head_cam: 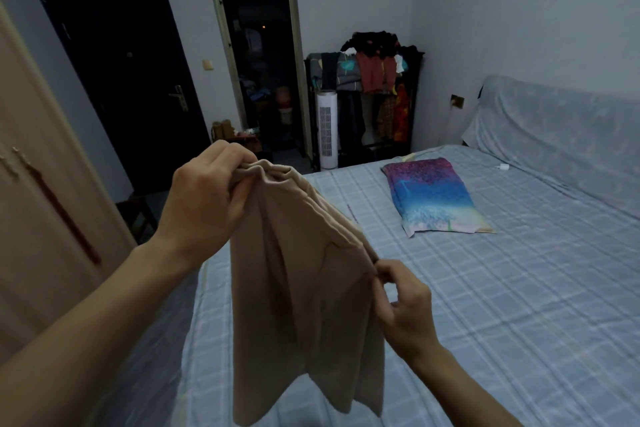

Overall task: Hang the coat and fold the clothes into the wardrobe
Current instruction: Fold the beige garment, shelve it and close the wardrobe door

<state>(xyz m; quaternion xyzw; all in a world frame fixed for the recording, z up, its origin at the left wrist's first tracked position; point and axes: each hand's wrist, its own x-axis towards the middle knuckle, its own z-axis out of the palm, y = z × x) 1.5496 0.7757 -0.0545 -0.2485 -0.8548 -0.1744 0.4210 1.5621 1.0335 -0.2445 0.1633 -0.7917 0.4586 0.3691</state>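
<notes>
So far left you've got the wardrobe [41, 204], beige doors shut, with a dark reddish handle running down one of them. Next to it is a dark door [114, 73] with a metal handle, then an open doorway [259, 66] into a dim room. In the middle, the left hand [204, 204] is raised and has its fingers bunched tight around the top edge of a beige garment [301, 288], which hangs straight down in the air above the near corner of the bed [485, 305], its lower hem not quite touching the sheet as far as I can see. It looks like a knit top or cardigan, hard to say which. The right hand [405, 305] sits lower and is pinching the garment's right edge between thumb and fingertips, the rest of the hand loosely curled. Further back there's a white tower fan [327, 128] standing just beside a dark clothes rack [367, 87] piled with clothes. On the blue checked sheet, well apart from the hands, lies a purple-and-blue pillow [433, 198], and a small white plug [502, 167] is near the covered headboard [561, 139] on the right.
</notes>
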